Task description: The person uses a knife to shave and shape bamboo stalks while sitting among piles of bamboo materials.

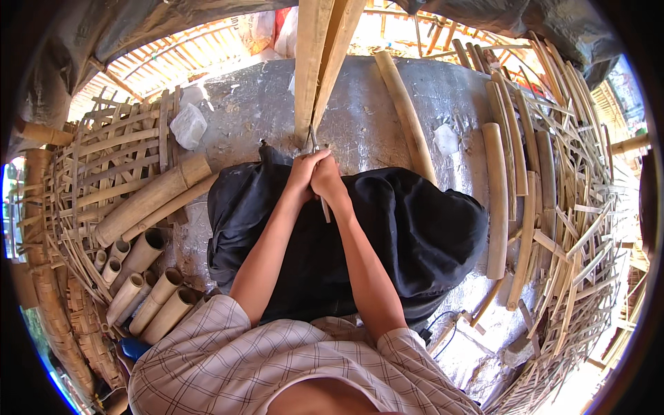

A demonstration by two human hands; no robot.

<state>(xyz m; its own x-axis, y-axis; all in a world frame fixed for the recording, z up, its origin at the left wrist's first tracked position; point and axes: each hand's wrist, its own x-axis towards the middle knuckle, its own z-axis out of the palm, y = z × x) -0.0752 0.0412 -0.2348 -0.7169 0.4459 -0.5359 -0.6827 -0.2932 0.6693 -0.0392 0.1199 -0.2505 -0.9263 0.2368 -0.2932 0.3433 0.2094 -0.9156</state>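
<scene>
Both my hands are closed together in front of my lap, wrapped around a long, narrow knife-like tool (326, 211). My left hand (299, 173) and my right hand (328, 178) press against each other. The tool's handle end sticks out below them, and its thin grey part meets the split bamboo pole (308, 69) just above my fingers. That pole rises away from me to the top of the picture, with a dark gap running along its length. How deep the tool sits in the gap is hidden. Black cloth (415, 235) covers my lap and legs.
A grey sheet (242, 104) covers the floor. On the left are cut bamboo tubes (138, 256), a thick bamboo length (155, 197) and a woven lattice (114, 145). Bamboo poles (496, 200) and a heap of split strips (588, 242) lie right. A whitish lump (188, 126) sits far left.
</scene>
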